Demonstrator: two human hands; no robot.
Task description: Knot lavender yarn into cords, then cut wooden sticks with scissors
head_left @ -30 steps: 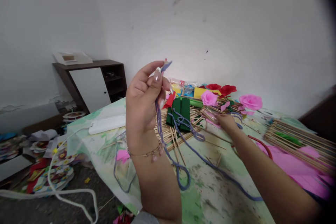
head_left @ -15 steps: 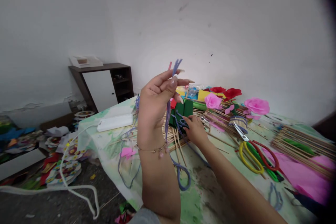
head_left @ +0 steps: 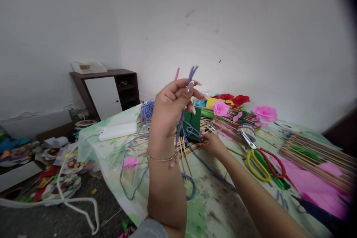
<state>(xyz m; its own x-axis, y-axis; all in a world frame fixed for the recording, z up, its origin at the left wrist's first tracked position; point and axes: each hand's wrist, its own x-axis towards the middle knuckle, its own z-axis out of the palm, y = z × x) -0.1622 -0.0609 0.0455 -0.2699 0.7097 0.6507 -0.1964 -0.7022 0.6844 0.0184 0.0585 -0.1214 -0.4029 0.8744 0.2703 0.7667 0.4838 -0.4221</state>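
R hand (head_left: 214, 145) was off by the sticks a sec ago, now it's low & to the right of L hand (head_left: 172, 102), fingertips right by the loose yarn loops (head_left: 192, 132); can't tell if they're pinching any. L hand's up higher, thumb + fingers clamped on the blue-purple yarn (head_left: 192, 73), ends poking out on top, tails hanging below. So one end's held & the other hand's down w/ the slack. Materials-wise: yarn's soft, limp, matte, w/ a tangled heap (head_left: 146, 110) just left of L hand. Between the hands, flat dark green slabs (head_left: 196, 119) on thin straight wooden sticks (head_left: 183, 148). Right of R hand: scissors (head_left: 253, 147) w/ smooth loop handles, & beyond, a ruffly pink flower (head_left: 264, 113), prob. paper.
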